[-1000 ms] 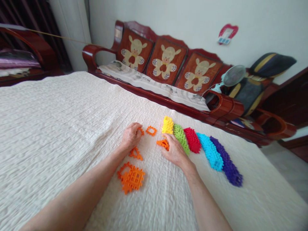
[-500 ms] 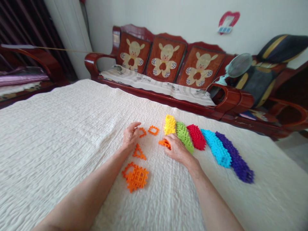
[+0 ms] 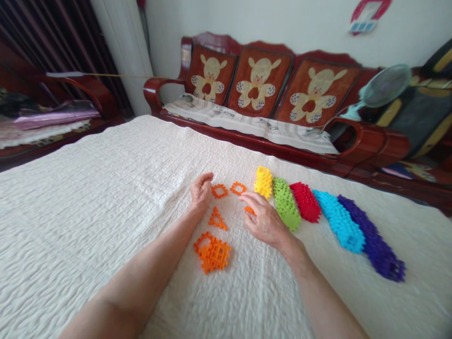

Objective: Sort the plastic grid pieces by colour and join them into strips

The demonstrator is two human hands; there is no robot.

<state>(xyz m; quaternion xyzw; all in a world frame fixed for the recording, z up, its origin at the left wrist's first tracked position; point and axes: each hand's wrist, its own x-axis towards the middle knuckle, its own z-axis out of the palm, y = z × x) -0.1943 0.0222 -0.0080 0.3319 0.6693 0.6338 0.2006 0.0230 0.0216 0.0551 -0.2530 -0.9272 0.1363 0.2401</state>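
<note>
My left hand (image 3: 202, 192) rests on edge at the left of a hollow orange square piece (image 3: 219, 190), fingers partly stretched and nothing visible in them. My right hand (image 3: 264, 217) has an orange plastic piece (image 3: 250, 210) between thumb and fingers; most of that piece is hidden. Beyond its fingertips lies another hollow orange piece (image 3: 238, 188). Nearer to me are an orange triangle piece (image 3: 217, 219) and a small overlapping pile of orange pieces (image 3: 216, 253), one with a window grid.
Rows of interlocking pieces stand at the right: yellow (image 3: 263, 181), green (image 3: 286, 203), red (image 3: 305, 202), light blue (image 3: 339, 221) and purple (image 3: 372, 240). All lie on a white quilted cover (image 3: 106, 188). Behind are a wooden sofa (image 3: 261, 142) and a fan (image 3: 386, 85).
The view has swung left. My left hand has drawn away from the orange square, which now shows whole. My right hand has shifted slightly left with its orange piece, fingers more stretched.
</note>
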